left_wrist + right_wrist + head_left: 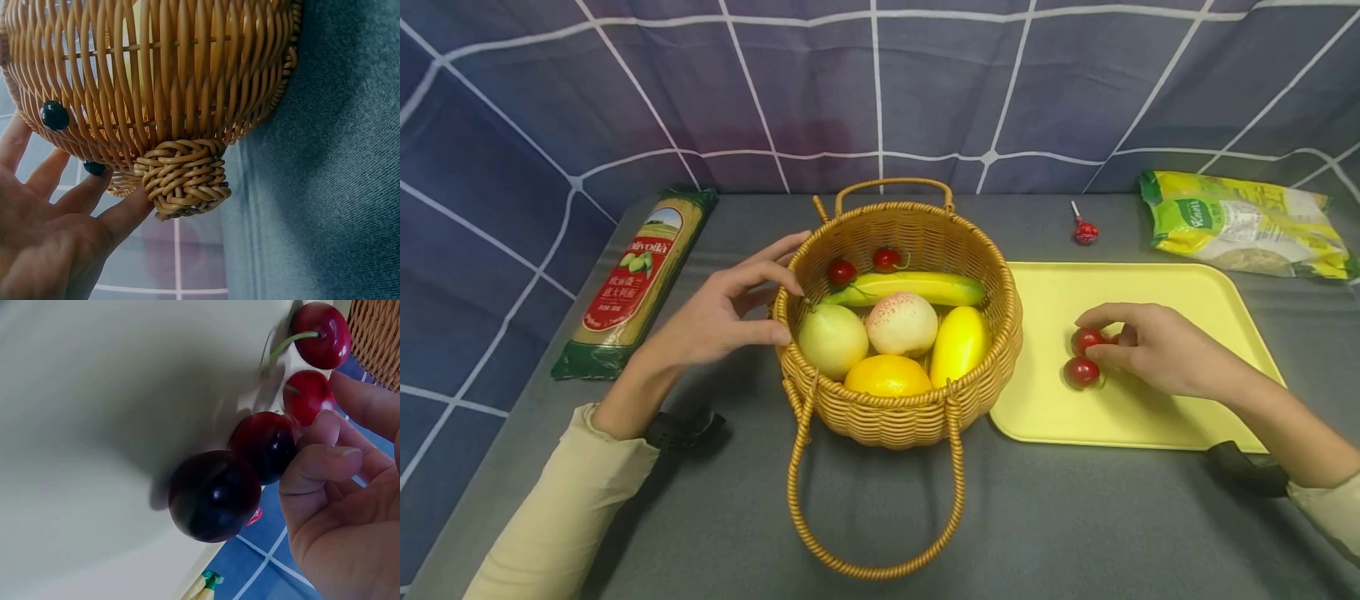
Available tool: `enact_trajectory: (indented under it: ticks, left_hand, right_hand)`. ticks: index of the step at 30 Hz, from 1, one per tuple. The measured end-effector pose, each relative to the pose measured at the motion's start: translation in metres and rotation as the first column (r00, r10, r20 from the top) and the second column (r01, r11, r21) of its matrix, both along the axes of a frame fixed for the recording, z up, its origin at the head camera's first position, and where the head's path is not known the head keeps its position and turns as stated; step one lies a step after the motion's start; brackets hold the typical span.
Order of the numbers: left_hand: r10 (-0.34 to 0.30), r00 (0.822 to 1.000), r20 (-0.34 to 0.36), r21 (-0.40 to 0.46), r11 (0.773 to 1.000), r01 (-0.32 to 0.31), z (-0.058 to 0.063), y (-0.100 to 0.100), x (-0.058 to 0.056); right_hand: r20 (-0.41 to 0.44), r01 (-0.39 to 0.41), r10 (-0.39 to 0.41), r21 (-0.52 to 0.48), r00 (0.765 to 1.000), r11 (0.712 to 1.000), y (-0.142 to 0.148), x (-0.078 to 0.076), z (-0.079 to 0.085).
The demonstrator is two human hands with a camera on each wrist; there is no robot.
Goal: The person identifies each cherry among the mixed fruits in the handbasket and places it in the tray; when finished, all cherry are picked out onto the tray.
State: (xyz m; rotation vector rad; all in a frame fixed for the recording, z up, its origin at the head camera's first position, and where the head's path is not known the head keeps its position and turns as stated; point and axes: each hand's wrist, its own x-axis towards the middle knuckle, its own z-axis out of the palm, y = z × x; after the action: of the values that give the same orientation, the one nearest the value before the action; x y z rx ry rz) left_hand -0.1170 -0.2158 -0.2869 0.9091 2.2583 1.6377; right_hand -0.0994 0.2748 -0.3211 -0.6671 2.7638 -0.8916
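Observation:
The left hand [730, 304] rests against the left rim of a wicker basket [895, 425], its fingers spread and only loosely bent. In the left wrist view, the fingers touch its outer wall near a round woven knob [184, 178]. Inside are a pear [832, 342], peach [902, 325], banana [917, 287], orange lemon-like fruit [887, 377], yellow oval fruit [960, 343] and two cherries. Over a yellow tray [1037, 408], the right hand [1157, 346] pinches a cherry [307, 397] between thumb and finger. Another cherry [322, 335] lies beside it, near two dark red round fruits [215, 495].
Bagged spaghetti [636, 279] lies at the left. A lollipop [1085, 231] and a yellow Knorr packet [1247, 225] lie behind the tray. One basket handle [876, 573] hangs toward the front; the other stands at the back near the tiled-pattern cloth.

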Motion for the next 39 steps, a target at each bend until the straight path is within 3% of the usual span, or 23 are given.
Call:
enact_trajectory:
  ticks: [13, 21, 25, 28, 33, 36, 39]
  left_hand:
    - [-0.006, 1.000, 0.003, 0.013, 1.000, 0.006, 0.000, 0.000, 0.001]
    - [-0.012, 1.000, 0.002, 0.015, 1.000, 0.012, -0.001, 0.000, 0.000]
    - [-0.008, 1.000, 0.000, 0.010, 1.000, 0.008, 0.000, 0.000, 0.000]
    - [-0.006, 1.000, 0.000, 0.008, 1.000, 0.006, 0.000, 0.001, 0.000]
    - [-0.005, 1.000, 0.005, 0.014, 1.000, 0.005, 0.000, 0.001, 0.000]
    - [-0.010, 1.000, 0.007, 0.023, 1.000, 0.010, 0.000, 0.001, -0.001]
    - [-0.014, 1.000, 0.007, 0.029, 0.999, 0.014, 0.000, 0.001, -0.001]
  right_hand:
    - [0.067, 0.090, -0.090, 0.007, 0.994, 0.996, -0.003, 0.001, 0.013]
    - [0.123, 0.177, -0.165, -0.097, 0.979, 0.979, -0.026, 0.008, 0.049]
    - [0.071, 0.211, -0.202, -0.160, 0.977, 0.964, -0.050, 0.011, 0.070]
    - [-0.019, 0.183, -0.192, -0.235, 0.981, 0.955, -0.071, 0.013, 0.083]
    - [-0.156, 0.028, -0.090, -0.360, 0.984, 0.933, -0.103, 0.011, 0.097]
    - [-0.212, -0.071, -0.011, -0.372, 0.977, 0.925, -0.120, 0.006, 0.099]
    - [-0.251, -0.159, 0.078, -0.321, 0.965, 0.934, -0.136, -0.002, 0.097]
